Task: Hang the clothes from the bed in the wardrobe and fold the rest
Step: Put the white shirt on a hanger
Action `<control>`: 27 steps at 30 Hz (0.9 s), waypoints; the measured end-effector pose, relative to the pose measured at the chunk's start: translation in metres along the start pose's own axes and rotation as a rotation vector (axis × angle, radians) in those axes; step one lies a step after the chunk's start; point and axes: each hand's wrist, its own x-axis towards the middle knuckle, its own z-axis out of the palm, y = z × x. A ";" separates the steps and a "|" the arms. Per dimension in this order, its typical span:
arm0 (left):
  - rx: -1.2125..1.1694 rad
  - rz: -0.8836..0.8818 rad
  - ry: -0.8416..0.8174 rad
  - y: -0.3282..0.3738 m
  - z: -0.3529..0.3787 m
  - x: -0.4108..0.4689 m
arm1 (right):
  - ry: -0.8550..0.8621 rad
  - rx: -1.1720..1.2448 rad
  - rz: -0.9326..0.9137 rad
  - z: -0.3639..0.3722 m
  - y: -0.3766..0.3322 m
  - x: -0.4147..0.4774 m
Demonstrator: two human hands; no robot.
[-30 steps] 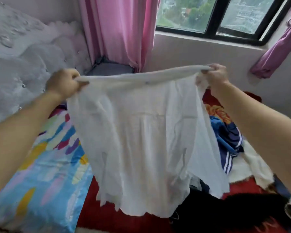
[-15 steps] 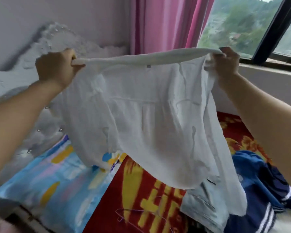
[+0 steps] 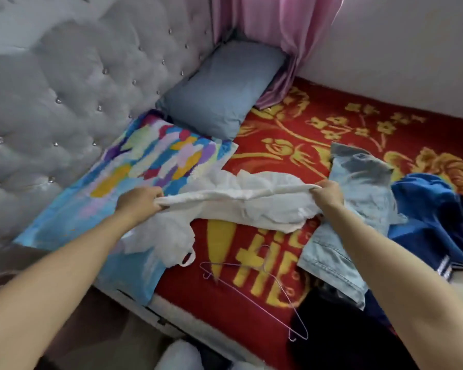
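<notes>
A thin white garment (image 3: 241, 201) lies crumpled across the red and gold bedspread (image 3: 318, 134) and the edge of a colourful pillow (image 3: 145, 166). My left hand (image 3: 139, 202) grips its top edge at the left end. My right hand (image 3: 329, 194) grips the same edge at the right end, so the edge is stretched between them just above the bed. A thin wire hanger (image 3: 267, 292) lies on the bedspread below the garment. A light denim piece (image 3: 358, 209), a blue garment (image 3: 433, 217) and a black one (image 3: 340, 335) lie to the right.
A grey tufted headboard (image 3: 64, 97) runs along the left. A blue-grey pillow (image 3: 222, 86) sits at the head of the bed, under a pink curtain (image 3: 286, 36). A white wall (image 3: 398, 49) borders the far side. The bed's near edge (image 3: 198, 324) runs lower centre.
Both hands have lowered the white garment from spread out in the air down onto the bed, where it now lies bunched. The view has tilted down from the window to the bed.
</notes>
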 end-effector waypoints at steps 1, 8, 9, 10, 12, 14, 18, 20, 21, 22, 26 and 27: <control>0.026 0.007 -0.062 -0.003 0.017 -0.002 | -0.017 -0.035 0.018 0.010 0.012 -0.002; -0.086 0.050 -0.419 -0.028 0.077 0.001 | -0.127 -0.092 0.174 0.072 0.055 -0.008; -0.141 0.055 -0.437 -0.032 0.082 0.005 | -0.138 -0.113 0.183 0.081 0.055 -0.008; -0.197 0.054 -0.432 -0.034 0.086 0.009 | -0.133 -0.125 0.192 0.090 0.057 -0.007; -0.276 0.039 -0.383 -0.037 0.094 0.017 | -0.077 -0.154 0.242 0.110 0.065 -0.010; -0.326 0.009 -0.328 -0.038 0.104 0.028 | -0.011 -0.190 0.343 0.130 0.077 -0.021; -0.278 -0.035 -0.317 -0.033 0.127 0.034 | -0.152 -0.217 0.476 0.168 0.114 -0.050; -0.217 -0.055 -0.325 -0.031 0.139 0.034 | -0.266 -0.275 0.489 0.185 0.136 -0.062; -0.211 -0.067 -0.318 -0.030 0.146 0.033 | -0.319 -0.311 0.478 0.193 0.146 -0.067; -0.217 -0.078 -0.308 -0.030 0.151 0.032 | -0.366 -0.348 0.458 0.201 0.155 -0.072; -0.232 -0.118 -0.294 -0.026 0.164 0.022 | -0.508 -0.462 0.440 0.218 0.182 -0.087; -0.238 -0.127 -0.284 -0.026 0.166 0.019 | -0.518 -0.480 0.443 0.221 0.187 -0.090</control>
